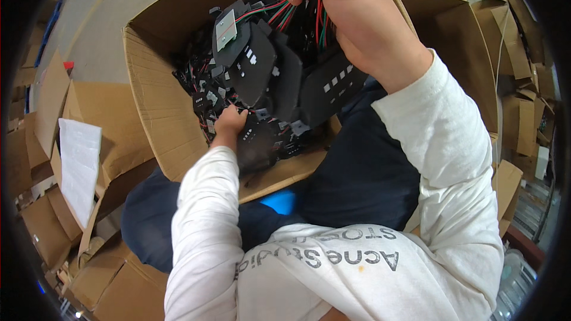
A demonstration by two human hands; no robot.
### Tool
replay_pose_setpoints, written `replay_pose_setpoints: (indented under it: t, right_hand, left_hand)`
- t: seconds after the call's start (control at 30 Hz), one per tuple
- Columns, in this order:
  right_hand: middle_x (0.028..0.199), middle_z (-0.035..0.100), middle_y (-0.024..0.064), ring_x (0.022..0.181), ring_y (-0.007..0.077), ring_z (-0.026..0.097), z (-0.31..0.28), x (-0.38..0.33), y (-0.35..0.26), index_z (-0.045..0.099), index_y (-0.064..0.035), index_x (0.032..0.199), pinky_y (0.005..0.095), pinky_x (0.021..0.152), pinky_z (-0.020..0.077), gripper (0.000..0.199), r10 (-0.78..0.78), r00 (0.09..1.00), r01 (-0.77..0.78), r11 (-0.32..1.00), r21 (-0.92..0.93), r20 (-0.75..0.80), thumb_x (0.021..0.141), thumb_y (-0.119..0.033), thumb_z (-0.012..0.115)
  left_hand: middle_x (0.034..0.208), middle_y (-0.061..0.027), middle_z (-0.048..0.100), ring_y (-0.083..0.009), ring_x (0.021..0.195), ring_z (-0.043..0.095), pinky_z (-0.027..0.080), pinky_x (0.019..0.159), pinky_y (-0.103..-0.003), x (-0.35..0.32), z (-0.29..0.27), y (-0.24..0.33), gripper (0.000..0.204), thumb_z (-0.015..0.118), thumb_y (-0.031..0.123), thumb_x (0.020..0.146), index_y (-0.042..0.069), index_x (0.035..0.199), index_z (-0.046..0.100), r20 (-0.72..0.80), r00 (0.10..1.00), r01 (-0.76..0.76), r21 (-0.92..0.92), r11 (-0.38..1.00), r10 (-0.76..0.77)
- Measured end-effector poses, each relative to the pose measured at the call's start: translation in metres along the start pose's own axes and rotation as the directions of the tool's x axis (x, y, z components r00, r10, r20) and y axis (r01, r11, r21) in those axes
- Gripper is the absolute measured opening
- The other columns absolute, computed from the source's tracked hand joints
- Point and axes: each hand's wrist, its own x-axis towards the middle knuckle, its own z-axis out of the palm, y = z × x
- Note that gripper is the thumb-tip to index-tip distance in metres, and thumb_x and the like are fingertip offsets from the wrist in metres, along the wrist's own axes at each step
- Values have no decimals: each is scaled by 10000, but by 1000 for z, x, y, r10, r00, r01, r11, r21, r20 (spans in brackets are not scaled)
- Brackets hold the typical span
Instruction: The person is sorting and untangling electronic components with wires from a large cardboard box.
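My right hand (363,24) is raised at the top of the view, closed around a bundle of red, green and black wires (286,13). Several flat black plastic panels (257,62) hang from these wires, and one has a pale plate (226,31) on it. Deeper in the cardboard box (156,98), my left hand (231,120) is closed at the edge of another black panel (256,137) with small light slots. Its fingertips are partly hidden, and the right hand's far fingers run out at the top edge.
Many more black parts with wires (205,101) fill the box between my legs. A second open carton (455,53) stands at right. On the left, a white foam sheet (78,163) leans on an open carton (122,125). More cartons (116,282) lie around.
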Motion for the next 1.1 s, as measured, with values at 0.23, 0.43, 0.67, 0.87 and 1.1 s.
replay_pose_setpoints:
  t: [0.23,0.43,0.67,0.87,1.1]
  right_hand:
    - [874,606,-8,827,126,510,13,14,-2,627,-34,994,330,767,452,323,-258,959,269,958,-94,116,1050,-351,604]
    - [848,703,-12,869,80,637,35,13,18,730,-52,1000,288,790,523,265,-456,875,483,848,-217,166,973,-315,731]
    - [1365,536,133,1176,388,466,63,-29,6,747,-159,971,458,1045,415,387,-724,396,873,106,-476,565,600,-77,819]
    - [1569,393,176,1406,390,379,100,-70,5,784,-97,850,453,1163,381,400,-705,230,951,19,-307,670,457,-23,796]
    - [1648,303,180,1445,404,300,124,-90,12,764,-190,1097,487,1163,347,404,-693,178,947,-73,-314,698,698,-166,820]
  left_hand:
    - [1028,-215,723,-380,1034,695,529,840,-515,30,4,-60,306,604,350,909,50,913,663,-290,957,-106,-274,956,23]
    - [773,-118,696,-266,628,648,521,634,-456,51,-96,-52,196,557,226,851,72,787,660,-236,971,-207,-905,372,-34]
    - [723,28,544,-73,565,467,406,486,-264,-174,-355,17,141,672,218,956,99,1030,653,-366,877,-480,-692,539,312]
    - [868,-52,707,-121,840,627,520,766,-292,-307,-340,27,135,624,39,875,-12,981,691,-597,556,-829,-350,435,578]
    - [688,44,560,-48,647,471,409,584,-244,-320,-378,-24,221,767,221,926,22,883,681,-865,447,-825,-302,477,226]
